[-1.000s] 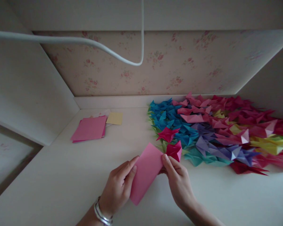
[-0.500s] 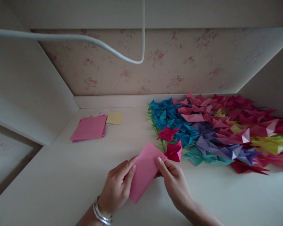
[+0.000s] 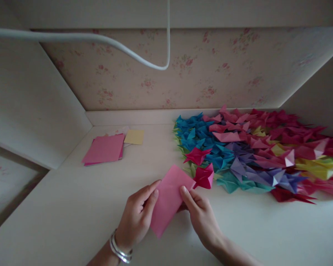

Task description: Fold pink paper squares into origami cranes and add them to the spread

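A pink sheet of origami paper, folded into a rectangle, is held tilted over the white desk between both hands. My left hand, with silver bangles at the wrist, pinches its left edge between thumb and fingers. On the right edge my right hand presses its thumb on the front, while its fingers curl behind the paper and are mostly hidden. Just beyond the right hand lie two magenta folded paper pieces, the nearer one close to the sheet's upper right corner.
Many folded paper pieces in blue, pink, purple and yellow cover the desk's right back. At the left back lie a stack of pink square sheets and a small yellow sheet. A white cable hangs before the flowered wall.
My right thumb has slid down and left along the right edge, inward from the corner. My left hand keeps its grip. The view has tipped slightly.
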`<state>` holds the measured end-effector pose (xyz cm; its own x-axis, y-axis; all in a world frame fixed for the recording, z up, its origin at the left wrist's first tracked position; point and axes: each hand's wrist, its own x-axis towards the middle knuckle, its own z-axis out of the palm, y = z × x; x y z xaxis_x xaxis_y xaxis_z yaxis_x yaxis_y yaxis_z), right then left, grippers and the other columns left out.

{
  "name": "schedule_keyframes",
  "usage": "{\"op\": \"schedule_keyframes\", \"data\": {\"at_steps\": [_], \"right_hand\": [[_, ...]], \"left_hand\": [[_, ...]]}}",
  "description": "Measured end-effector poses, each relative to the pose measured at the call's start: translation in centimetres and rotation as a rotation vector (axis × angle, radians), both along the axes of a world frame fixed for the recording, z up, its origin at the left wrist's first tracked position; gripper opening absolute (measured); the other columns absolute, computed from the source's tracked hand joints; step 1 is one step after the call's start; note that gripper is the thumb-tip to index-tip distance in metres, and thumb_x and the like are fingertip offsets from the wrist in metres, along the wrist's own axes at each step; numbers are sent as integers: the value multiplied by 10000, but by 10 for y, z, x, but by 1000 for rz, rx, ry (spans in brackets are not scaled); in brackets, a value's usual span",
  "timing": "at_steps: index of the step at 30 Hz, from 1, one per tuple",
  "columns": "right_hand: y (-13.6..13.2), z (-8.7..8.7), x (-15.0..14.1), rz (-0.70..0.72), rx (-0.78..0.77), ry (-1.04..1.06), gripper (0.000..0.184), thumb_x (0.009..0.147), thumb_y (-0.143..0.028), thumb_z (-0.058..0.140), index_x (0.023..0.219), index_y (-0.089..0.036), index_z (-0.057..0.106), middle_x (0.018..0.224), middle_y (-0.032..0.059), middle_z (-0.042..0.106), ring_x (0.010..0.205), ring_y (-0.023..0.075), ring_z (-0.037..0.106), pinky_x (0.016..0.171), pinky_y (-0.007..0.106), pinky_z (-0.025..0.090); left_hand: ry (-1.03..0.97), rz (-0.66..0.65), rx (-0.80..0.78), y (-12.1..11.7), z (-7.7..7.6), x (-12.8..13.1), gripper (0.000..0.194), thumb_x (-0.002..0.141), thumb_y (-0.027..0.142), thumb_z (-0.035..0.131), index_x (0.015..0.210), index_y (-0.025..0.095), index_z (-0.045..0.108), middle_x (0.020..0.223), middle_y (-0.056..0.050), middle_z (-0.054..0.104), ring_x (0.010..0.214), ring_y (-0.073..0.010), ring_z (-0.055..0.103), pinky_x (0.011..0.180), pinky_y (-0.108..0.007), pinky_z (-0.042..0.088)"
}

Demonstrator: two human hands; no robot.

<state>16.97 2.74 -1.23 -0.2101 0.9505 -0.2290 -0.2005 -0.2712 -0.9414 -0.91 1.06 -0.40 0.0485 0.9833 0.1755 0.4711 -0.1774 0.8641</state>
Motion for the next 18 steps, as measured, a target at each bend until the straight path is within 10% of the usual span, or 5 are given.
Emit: {"op": "schedule_keyframes", "data": {"at_steps": [18], "right_hand": [[-10, -4, -5, 187, 28, -183, 524, 895, -622, 532, 699, -144, 615, 640, 61, 670, 615, 184, 648, 595, 275, 503]], "left_hand": [[24, 69, 79, 1, -1, 0, 317, 984, 251, 506, 1271, 218, 638, 1265, -54, 699, 1153, -186, 654, 995, -265, 503]]}}
